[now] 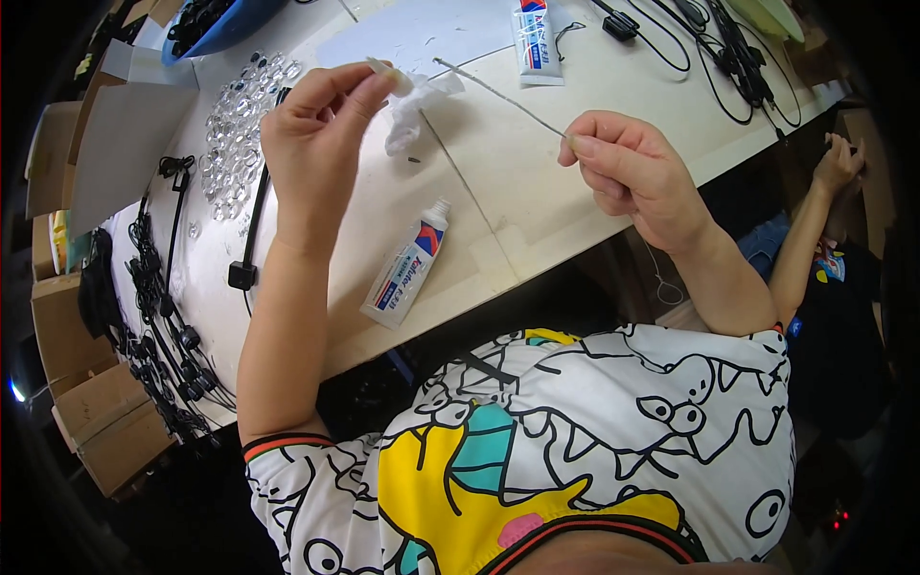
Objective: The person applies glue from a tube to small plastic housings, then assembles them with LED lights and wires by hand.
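Observation:
My left hand [321, 129] is raised over the table, with thumb and fingertips pinched on a small white piece [385, 71]. Just beyond those fingertips is a crumpled white tissue [407, 120]; where it meets the held piece is hard to make out. Between the thumb and curled fingers of my right hand [623, 163], a thin grey wire [503, 96] is gripped at one end. Its free tip points left toward my left hand, apart from it. A white, blue and red glue tube [407, 268] lies below, between my forearms, its nozzle uncapped.
A second glue tube [539, 48] lies at the far side. Clear glass pieces [235, 144] spread at left, near black cables [158, 297] and cardboard boxes [105, 412]. More black cables [738, 72] sit far right. Another person's hand [839, 165] is at the right.

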Tool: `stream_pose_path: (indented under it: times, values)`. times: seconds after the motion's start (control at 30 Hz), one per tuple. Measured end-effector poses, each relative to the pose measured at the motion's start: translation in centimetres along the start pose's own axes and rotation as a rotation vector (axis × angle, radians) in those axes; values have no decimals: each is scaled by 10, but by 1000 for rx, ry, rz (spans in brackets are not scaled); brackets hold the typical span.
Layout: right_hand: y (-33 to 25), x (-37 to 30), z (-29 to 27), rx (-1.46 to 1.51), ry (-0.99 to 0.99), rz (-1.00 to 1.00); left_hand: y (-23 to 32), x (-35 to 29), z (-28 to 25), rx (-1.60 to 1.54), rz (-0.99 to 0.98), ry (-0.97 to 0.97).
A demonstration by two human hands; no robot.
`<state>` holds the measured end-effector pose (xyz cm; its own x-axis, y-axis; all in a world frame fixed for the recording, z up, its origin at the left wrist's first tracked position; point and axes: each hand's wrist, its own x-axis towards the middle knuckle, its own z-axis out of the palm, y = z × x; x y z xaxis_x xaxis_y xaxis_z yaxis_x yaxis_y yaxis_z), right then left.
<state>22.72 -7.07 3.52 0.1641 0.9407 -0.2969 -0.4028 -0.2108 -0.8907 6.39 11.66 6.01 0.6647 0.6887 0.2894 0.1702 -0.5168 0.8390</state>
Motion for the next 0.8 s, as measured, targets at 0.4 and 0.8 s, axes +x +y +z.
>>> stream_pose_path:
  times: [0.4, 0.8]
  values:
    - [1, 3, -1, 39, 7, 16, -13, 18, -9, -524, -492, -75]
    - [4, 15, -6, 92, 36, 57, -1, 14, 11, 499, -156, -90]
